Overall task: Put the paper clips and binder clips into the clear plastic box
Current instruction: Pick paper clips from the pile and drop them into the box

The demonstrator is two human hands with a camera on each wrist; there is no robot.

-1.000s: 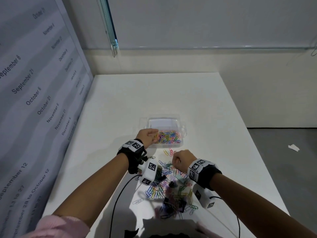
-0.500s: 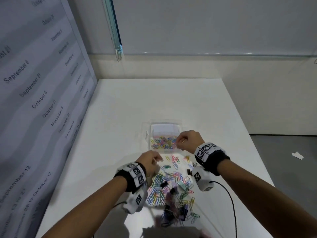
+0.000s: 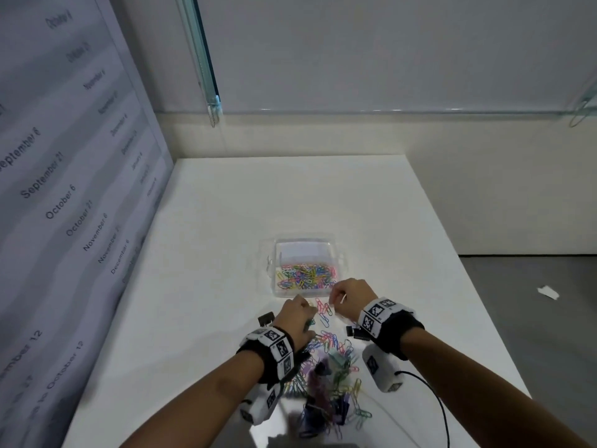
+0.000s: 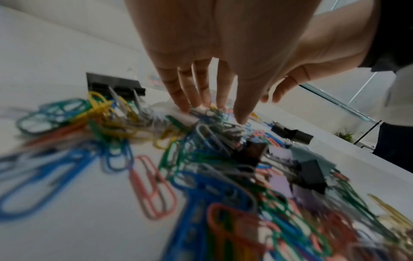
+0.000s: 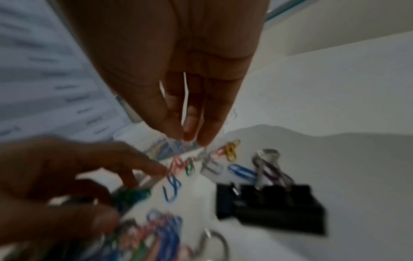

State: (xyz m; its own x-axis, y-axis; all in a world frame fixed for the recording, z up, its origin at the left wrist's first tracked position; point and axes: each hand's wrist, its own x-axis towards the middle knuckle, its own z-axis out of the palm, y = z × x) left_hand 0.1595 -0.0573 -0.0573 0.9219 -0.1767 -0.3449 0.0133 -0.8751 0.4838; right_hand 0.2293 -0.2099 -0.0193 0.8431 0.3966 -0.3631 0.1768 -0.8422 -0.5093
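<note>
The clear plastic box (image 3: pixel 336 253) stands mid-table with several coloured paper clips (image 3: pixel 307 274) inside. Just in front of it, my right hand (image 3: pixel 332 297) (image 5: pixel 190 139) pinches a pale paper clip (image 5: pixel 185 95) with its fingers pointing down. My left hand (image 3: pixel 309 313) (image 4: pixel 219 111) reaches down onto the far end of the loose pile of clips (image 3: pixel 332 354), its fingertips and thumb closing on a few. Black binder clips lie at the pile's left (image 3: pixel 266 318) (image 4: pixel 114 86) and right (image 3: pixel 355 333) (image 5: pixel 272 206).
The white table (image 3: pixel 258 195) runs far beyond the box. A wall printed with dates (image 3: pixel 64 189) borders its left side. To the right, the table edge drops to a grey floor holding a paper scrap (image 3: pixel 548 292). A black cable (image 3: pixel 442 412) trails from my right wrist.
My left hand left the box and came back to the pile. My right hand rose from the pile to the box's near right corner and now sits just in front of it.
</note>
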